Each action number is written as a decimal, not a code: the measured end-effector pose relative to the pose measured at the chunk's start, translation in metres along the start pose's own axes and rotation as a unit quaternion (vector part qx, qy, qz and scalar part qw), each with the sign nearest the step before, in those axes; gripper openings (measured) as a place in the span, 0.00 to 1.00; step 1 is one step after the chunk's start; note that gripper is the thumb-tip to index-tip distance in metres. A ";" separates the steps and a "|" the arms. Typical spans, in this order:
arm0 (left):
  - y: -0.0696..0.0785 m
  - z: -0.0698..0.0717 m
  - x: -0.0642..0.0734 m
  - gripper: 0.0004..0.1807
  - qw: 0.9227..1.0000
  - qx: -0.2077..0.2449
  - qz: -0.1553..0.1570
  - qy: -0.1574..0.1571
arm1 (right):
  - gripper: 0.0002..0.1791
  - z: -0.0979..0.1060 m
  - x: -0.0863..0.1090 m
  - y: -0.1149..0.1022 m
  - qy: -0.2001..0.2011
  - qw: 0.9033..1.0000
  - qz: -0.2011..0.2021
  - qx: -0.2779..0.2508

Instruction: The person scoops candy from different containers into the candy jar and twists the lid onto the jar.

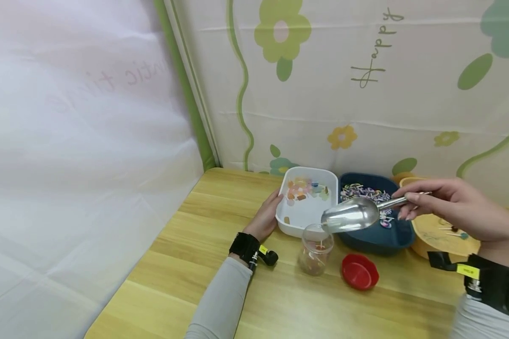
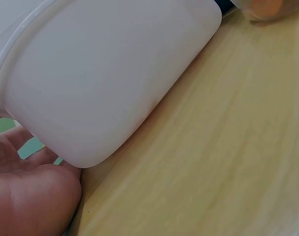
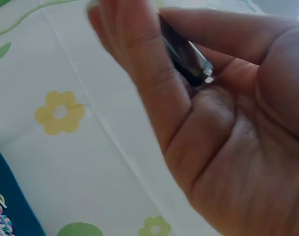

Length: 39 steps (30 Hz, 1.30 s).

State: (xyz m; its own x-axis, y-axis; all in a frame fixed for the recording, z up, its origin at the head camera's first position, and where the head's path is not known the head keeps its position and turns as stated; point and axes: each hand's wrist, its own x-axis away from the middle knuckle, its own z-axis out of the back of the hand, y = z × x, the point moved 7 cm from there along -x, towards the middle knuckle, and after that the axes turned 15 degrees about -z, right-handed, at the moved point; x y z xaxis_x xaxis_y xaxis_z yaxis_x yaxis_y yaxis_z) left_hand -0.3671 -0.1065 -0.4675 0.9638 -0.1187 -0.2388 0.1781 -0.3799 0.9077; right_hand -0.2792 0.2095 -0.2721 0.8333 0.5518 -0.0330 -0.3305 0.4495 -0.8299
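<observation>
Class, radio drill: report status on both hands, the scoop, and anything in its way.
Left hand against white tray. Right hand grips scoop, its tip at jar mouth. Nothing seen blocking it; red lid beside jar.

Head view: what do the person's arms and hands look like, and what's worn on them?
The left hand and right hand are ungloved. Each side has a light grey sleeve, a black wrist strap and a black mount with a yellow label, its print too small to read.
</observation>
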 end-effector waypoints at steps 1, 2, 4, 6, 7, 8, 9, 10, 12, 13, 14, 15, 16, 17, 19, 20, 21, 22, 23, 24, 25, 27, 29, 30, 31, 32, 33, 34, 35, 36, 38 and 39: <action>0.000 0.000 0.000 0.27 1.000 -0.001 0.000 0.001 | 0.15 -0.002 0.001 -0.001 0.000 1.000 -0.012 0.019; -0.001 0.001 0.000 0.26 1.000 -0.001 -0.001 0.001 | 0.15 -0.003 0.002 -0.002 -0.003 0.999 -0.023 0.033; 0.000 0.001 0.000 0.26 1.000 -0.004 -0.002 0.003 | 0.15 -0.006 0.004 -0.004 -0.014 0.999 -0.033 0.038; 0.000 0.001 -0.001 0.26 1.000 -0.007 -0.001 0.004 | 0.14 -0.006 0.004 -0.004 -0.006 0.998 -0.046 0.048; 0.000 0.001 -0.001 0.26 1.000 -0.008 -0.001 0.004 | 0.14 -0.005 0.005 -0.004 0.001 0.997 -0.055 0.056; 0.000 0.001 -0.001 0.26 1.000 -0.009 0.000 0.003 | 0.14 -0.004 0.006 -0.003 0.008 0.996 -0.062 0.066; 0.000 0.001 0.000 0.26 1.000 -0.009 0.000 0.003 | 0.14 -0.003 0.007 -0.002 0.015 0.995 -0.069 0.074; 0.000 0.000 -0.001 0.26 1.000 -0.010 0.001 0.001 | 0.14 -0.001 0.008 -0.002 0.025 0.993 -0.077 0.085; -0.001 0.000 -0.001 0.26 1.000 -0.010 0.005 0.001 | 0.14 0.003 0.011 -0.001 0.045 0.990 -0.085 0.100; -0.001 0.000 -0.001 0.26 1.000 -0.009 0.005 -0.001 | 0.14 0.006 0.013 -0.001 0.052 0.990 -0.080 0.100; -0.001 -0.001 -0.002 0.26 1.000 -0.008 0.003 -0.003 | 0.14 0.009 0.015 -0.001 0.065 0.991 -0.075 0.094; -0.001 -0.001 -0.002 0.26 1.000 -0.007 0.000 -0.005 | 0.14 0.012 0.017 -0.001 0.077 0.991 -0.067 0.084; 0.000 -0.001 -0.003 0.26 1.000 -0.006 -0.002 -0.006 | 0.14 0.016 0.019 0.000 0.093 0.991 -0.060 0.076; 0.000 -0.002 -0.003 0.26 1.000 -0.004 -0.006 -0.008 | 0.14 0.020 0.022 0.000 0.109 0.990 -0.052 0.070; 0.001 -0.002 -0.003 0.27 1.000 -0.002 -0.010 -0.009 | 0.12 0.028 0.026 0.003 0.140 0.988 -0.042 0.053; 0.001 -0.002 -0.003 0.27 1.000 -0.002 -0.009 -0.007 | 0.12 0.031 0.028 0.005 0.158 0.985 -0.044 0.050; 0.001 -0.002 -0.003 0.27 1.000 -0.002 -0.007 -0.005 | 0.11 0.034 0.030 0.008 0.171 0.983 -0.047 0.053; 0.001 -0.001 -0.002 0.27 1.000 -0.004 -0.004 -0.003 | 0.11 0.037 0.032 0.010 0.184 0.980 -0.052 0.057; 0.001 -0.001 -0.002 0.27 1.000 -0.006 -0.002 -0.001 | 0.10 0.038 0.034 0.013 0.195 0.977 -0.061 0.063; 0.000 -0.001 -0.002 0.27 1.000 -0.006 0.000 0.001 | 0.10 0.040 0.035 0.017 0.203 0.974 -0.073 0.069; 0.000 -0.001 -0.001 0.27 1.000 -0.006 0.000 0.002 | 0.11 0.041 0.035 0.020 0.205 0.972 -0.085 0.083; 0.000 -0.001 -0.001 0.27 1.000 -0.003 0.001 -0.001 | 0.12 0.041 0.035 0.027 0.198 0.968 -0.111 0.109; -0.001 -0.001 -0.001 0.26 1.000 0.001 0.000 -0.003 | 0.15 0.040 0.033 0.036 0.176 0.963 -0.149 0.139; -0.001 -0.001 0.000 0.26 1.000 0.002 0.000 -0.004 | 0.17 0.039 0.031 0.040 0.163 0.960 -0.165 0.156; -0.001 -0.001 0.000 0.26 1.000 0.002 0.000 -0.005 | 0.18 0.038 0.029 0.044 0.151 0.957 -0.179 0.172; -0.002 -0.001 0.000 0.26 1.000 0.003 0.000 -0.005 | 0.18 0.036 0.027 0.048 0.140 0.954 -0.189 0.185; -0.002 -0.001 0.000 0.26 1.000 0.002 0.001 -0.004 | 0.19 0.035 0.024 0.051 0.129 0.951 -0.200 0.197; -0.002 0.000 0.000 0.26 1.000 0.000 0.002 -0.002 | 0.19 0.034 0.021 0.053 0.120 0.948 -0.207 0.211; -0.002 0.000 -0.001 0.26 1.000 -0.001 0.002 0.001 | 0.19 0.033 0.018 0.055 0.112 0.945 -0.211 0.225; -0.001 0.000 -0.001 0.26 1.000 -0.003 0.002 0.003 | 0.19 0.031 0.015 0.056 0.105 0.943 -0.213 0.234; -0.001 0.000 -0.001 0.26 1.000 -0.006 0.005 0.010 | 0.18 0.028 0.008 0.059 0.088 0.941 -0.219 0.242; -0.001 0.000 -0.001 0.26 1.000 -0.008 0.006 0.012 | 0.18 0.026 0.004 0.060 0.082 0.941 -0.225 0.241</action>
State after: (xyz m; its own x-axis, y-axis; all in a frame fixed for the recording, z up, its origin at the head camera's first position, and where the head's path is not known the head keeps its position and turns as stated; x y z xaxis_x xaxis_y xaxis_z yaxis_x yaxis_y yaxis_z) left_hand -0.3683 -0.1064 -0.4678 0.9702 -0.1019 -0.2197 0.1691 -0.3645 0.9157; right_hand -0.3069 0.2572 -0.3072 0.9809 0.1314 0.1434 -0.0571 0.8994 -0.4333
